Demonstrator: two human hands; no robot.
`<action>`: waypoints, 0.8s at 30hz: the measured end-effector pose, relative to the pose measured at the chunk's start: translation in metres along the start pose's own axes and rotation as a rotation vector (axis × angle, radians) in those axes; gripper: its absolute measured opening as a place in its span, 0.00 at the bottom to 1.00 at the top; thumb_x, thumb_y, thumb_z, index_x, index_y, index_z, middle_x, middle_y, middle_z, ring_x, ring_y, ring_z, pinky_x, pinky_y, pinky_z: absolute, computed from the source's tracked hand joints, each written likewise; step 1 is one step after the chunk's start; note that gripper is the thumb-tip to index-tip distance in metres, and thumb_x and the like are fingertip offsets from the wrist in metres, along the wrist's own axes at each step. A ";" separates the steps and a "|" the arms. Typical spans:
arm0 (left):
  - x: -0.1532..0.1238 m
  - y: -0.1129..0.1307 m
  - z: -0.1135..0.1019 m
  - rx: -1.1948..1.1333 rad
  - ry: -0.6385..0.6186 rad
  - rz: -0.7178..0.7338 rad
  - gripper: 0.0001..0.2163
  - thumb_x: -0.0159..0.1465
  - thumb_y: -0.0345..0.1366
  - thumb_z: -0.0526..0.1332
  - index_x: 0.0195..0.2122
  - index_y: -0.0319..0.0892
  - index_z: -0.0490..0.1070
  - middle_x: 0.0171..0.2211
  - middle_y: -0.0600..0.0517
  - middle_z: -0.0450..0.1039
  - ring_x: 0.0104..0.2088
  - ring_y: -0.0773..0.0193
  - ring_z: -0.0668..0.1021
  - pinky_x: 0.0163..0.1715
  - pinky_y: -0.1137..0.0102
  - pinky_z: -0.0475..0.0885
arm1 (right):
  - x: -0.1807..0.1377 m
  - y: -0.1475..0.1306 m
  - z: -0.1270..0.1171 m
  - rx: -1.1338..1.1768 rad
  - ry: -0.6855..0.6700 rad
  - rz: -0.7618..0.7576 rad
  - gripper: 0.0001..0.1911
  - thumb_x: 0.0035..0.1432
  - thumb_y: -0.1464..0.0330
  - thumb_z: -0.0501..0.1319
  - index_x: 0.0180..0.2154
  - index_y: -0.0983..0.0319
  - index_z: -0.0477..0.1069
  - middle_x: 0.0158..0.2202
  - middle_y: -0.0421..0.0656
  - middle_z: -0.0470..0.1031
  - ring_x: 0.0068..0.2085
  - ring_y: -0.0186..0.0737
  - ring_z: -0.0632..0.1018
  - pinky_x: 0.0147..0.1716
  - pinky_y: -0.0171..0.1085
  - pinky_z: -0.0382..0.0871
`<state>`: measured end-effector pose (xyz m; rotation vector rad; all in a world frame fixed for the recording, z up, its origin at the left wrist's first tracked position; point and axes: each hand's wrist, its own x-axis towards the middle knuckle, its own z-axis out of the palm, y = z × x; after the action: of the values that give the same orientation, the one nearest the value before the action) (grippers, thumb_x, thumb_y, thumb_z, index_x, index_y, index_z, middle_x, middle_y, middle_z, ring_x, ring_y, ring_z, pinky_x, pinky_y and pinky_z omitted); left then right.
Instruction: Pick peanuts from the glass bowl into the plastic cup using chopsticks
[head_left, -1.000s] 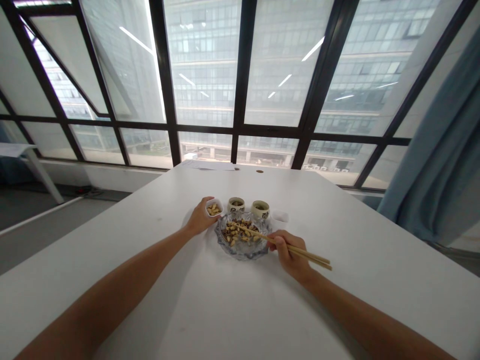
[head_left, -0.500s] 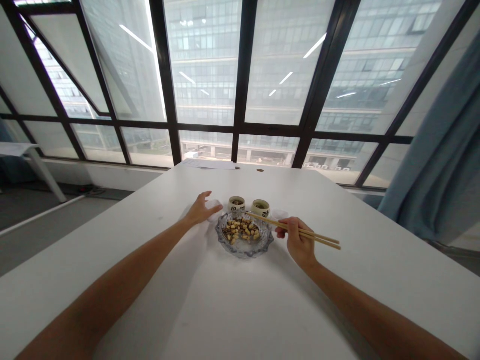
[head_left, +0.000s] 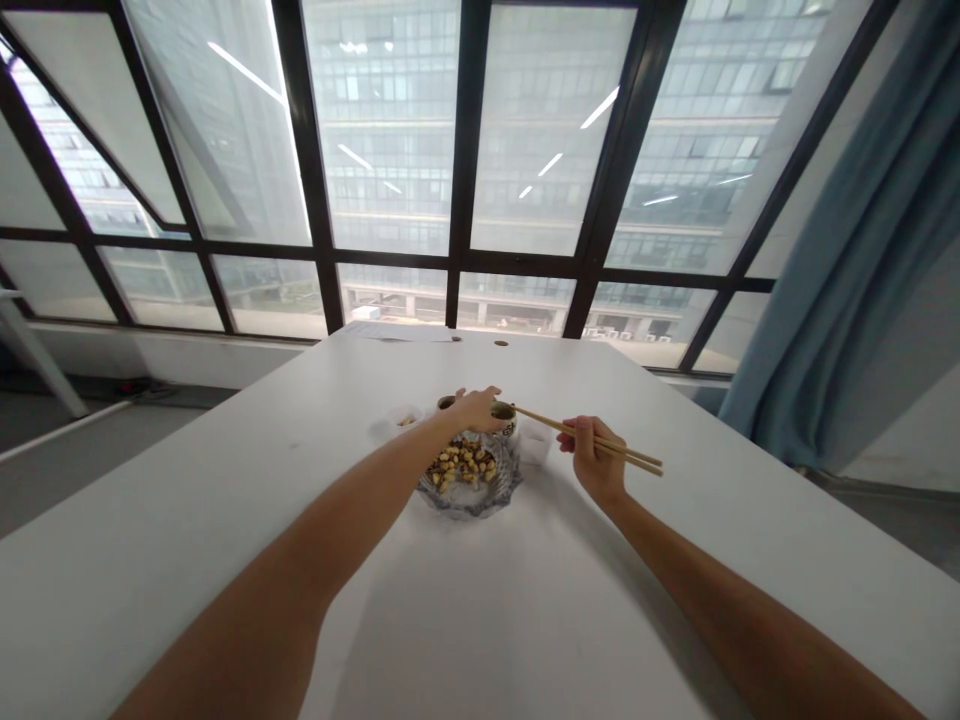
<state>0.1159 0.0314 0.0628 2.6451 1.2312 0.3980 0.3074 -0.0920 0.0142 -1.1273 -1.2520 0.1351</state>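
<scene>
My left hand [head_left: 480,411] reaches over the back of the glass bowl, thumb and fingers apart at the left side of the right-hand small cup [head_left: 505,413]; whether it touches the cup I cannot tell. The left-hand small cup [head_left: 445,402] is mostly hidden behind that hand. My right hand [head_left: 598,455] holds a pair of wooden chopsticks [head_left: 634,458], their tips close to the right-hand cup's rim. Peanuts [head_left: 459,464], mixed with darker bits, lie in the scalloped glass bowl [head_left: 504,493].
A clear plastic cup [head_left: 405,414] with a few pale pieces in it stands left of the bowl, and another clear plastic cup [head_left: 535,443] stands to its right. Papers [head_left: 397,331] and two small dark discs lie at the white table's [head_left: 247,520] far end, by the windows.
My left hand has moved right, from the left clear plastic cup to the right-hand small cup. The chopsticks stay in my right hand. The view has shifted slightly to the right.
</scene>
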 end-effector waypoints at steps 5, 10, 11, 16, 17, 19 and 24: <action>-0.001 -0.003 -0.001 -0.024 0.021 0.008 0.40 0.50 0.45 0.69 0.63 0.44 0.55 0.54 0.47 0.75 0.54 0.52 0.75 0.59 0.58 0.61 | -0.002 0.001 0.002 -0.066 -0.045 -0.049 0.23 0.65 0.51 0.53 0.33 0.62 0.74 0.22 0.44 0.77 0.23 0.37 0.77 0.22 0.35 0.72; 0.001 -0.002 0.002 -0.070 0.045 0.033 0.42 0.47 0.40 0.71 0.62 0.45 0.54 0.53 0.47 0.75 0.55 0.49 0.74 0.59 0.55 0.60 | -0.004 -0.001 0.001 -0.129 -0.103 -0.095 0.23 0.66 0.52 0.53 0.33 0.62 0.74 0.24 0.43 0.77 0.24 0.38 0.78 0.25 0.36 0.73; 0.002 -0.002 0.003 -0.084 0.047 0.036 0.41 0.47 0.41 0.71 0.62 0.45 0.55 0.54 0.47 0.75 0.55 0.49 0.74 0.59 0.54 0.60 | -0.004 -0.002 0.001 -0.145 -0.127 -0.103 0.22 0.66 0.52 0.53 0.32 0.62 0.74 0.24 0.43 0.77 0.25 0.38 0.78 0.25 0.36 0.73; 0.003 -0.004 0.004 -0.094 0.057 0.038 0.41 0.47 0.42 0.71 0.61 0.45 0.56 0.54 0.46 0.75 0.54 0.47 0.75 0.59 0.52 0.60 | 0.000 -0.011 0.003 -0.208 -0.193 -0.138 0.22 0.64 0.52 0.55 0.30 0.62 0.74 0.24 0.43 0.77 0.25 0.39 0.77 0.25 0.36 0.70; 0.002 -0.005 0.004 -0.095 0.056 0.036 0.40 0.47 0.42 0.71 0.61 0.45 0.57 0.54 0.46 0.75 0.54 0.47 0.75 0.59 0.52 0.60 | 0.000 -0.012 0.003 -0.213 -0.194 -0.140 0.23 0.64 0.52 0.55 0.29 0.61 0.74 0.23 0.43 0.76 0.25 0.39 0.77 0.25 0.36 0.70; 0.002 -0.006 0.004 -0.090 0.051 0.021 0.40 0.47 0.43 0.71 0.61 0.45 0.57 0.54 0.46 0.74 0.54 0.47 0.75 0.58 0.53 0.62 | 0.001 -0.015 0.004 -0.195 -0.183 -0.133 0.23 0.64 0.51 0.55 0.29 0.62 0.74 0.24 0.43 0.76 0.26 0.39 0.77 0.26 0.36 0.70; 0.002 -0.009 0.003 -0.076 0.000 -0.001 0.36 0.51 0.45 0.68 0.60 0.45 0.58 0.54 0.46 0.74 0.56 0.49 0.74 0.60 0.53 0.59 | 0.003 -0.031 0.004 0.032 -0.008 -0.048 0.27 0.64 0.49 0.52 0.28 0.63 0.74 0.20 0.43 0.75 0.20 0.36 0.74 0.20 0.35 0.68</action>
<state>0.1116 0.0386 0.0581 2.5810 1.1934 0.4357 0.2906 -0.1035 0.0385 -1.0693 -1.2793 0.1230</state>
